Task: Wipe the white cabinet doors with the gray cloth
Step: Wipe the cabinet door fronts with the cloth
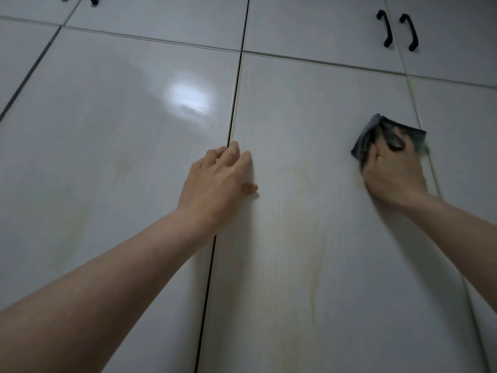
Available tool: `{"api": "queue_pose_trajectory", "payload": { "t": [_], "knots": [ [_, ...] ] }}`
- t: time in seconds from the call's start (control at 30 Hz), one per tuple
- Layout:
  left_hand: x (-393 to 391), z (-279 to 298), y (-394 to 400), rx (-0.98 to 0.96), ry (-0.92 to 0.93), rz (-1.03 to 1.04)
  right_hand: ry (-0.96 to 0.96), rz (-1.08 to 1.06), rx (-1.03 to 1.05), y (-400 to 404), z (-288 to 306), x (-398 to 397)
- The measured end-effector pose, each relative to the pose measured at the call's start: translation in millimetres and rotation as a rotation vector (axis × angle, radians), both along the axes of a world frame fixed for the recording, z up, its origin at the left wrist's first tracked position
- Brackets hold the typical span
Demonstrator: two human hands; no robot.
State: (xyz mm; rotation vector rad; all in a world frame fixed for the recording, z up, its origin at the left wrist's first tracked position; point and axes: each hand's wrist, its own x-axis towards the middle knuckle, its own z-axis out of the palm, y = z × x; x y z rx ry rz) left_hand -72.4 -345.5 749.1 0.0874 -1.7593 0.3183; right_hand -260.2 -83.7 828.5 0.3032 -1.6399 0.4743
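Note:
White glossy cabinet doors fill the view. My right hand point(392, 170) presses a folded gray cloth point(368, 135) flat against the right side of the middle door point(309, 117), close to that door's right edge. The cloth sticks out above and left of my fingers. My left hand point(217, 181) rests with spread fingers on the seam between the left door point(107, 130) and the middle door, holding nothing. Faint yellowish streaks run down the middle door below and between my hands.
Two black handles point(398, 30) sit on the upper doors at the top right, and parts of two more point(91, 0) show at the top left. A bright light reflection lies on the left door. Dark gaps separate the doors.

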Motion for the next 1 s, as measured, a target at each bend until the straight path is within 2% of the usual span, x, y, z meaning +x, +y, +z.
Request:
{"api": "queue_pose_trajectory", "payload": {
  "t": [0.13,0.23,0.33,0.43,0.5,0.77,0.93,1.0],
  "knots": [
    [2.1,-0.3,-1.5,0.027,-0.046,-0.002,-0.046,0.117,-0.085,-46.4,-5.8,32.8],
    [5.9,3.3,-4.8,0.032,-0.119,0.001,0.081,0.170,0.066,-101.8,-32.9,66.4],
    [5.1,5.4,-5.6,0.038,-0.144,-0.009,0.124,0.165,0.238,-132.7,-62.4,88.7],
    [2.6,5.8,-3.0,0.043,-0.135,-0.005,0.172,0.136,0.379,-121.6,-68.4,82.0],
    [2.4,5.9,-0.2,0.057,-0.134,0.011,0.194,0.107,0.398,-104.6,-65.4,73.1],
    [0.1,4.0,-2.2,0.075,-0.129,0.008,0.074,0.048,0.080,-39.9,-42.5,27.1],
    [-3.1,3.9,-4.6,0.048,-0.117,0.019,-0.010,0.131,-0.098,-72.4,-35.7,53.7],
    [-1.8,3.2,-4.8,0.049,-0.123,0.021,0.054,0.147,-0.058,-98.6,-38.5,71.5]
  ]
}}
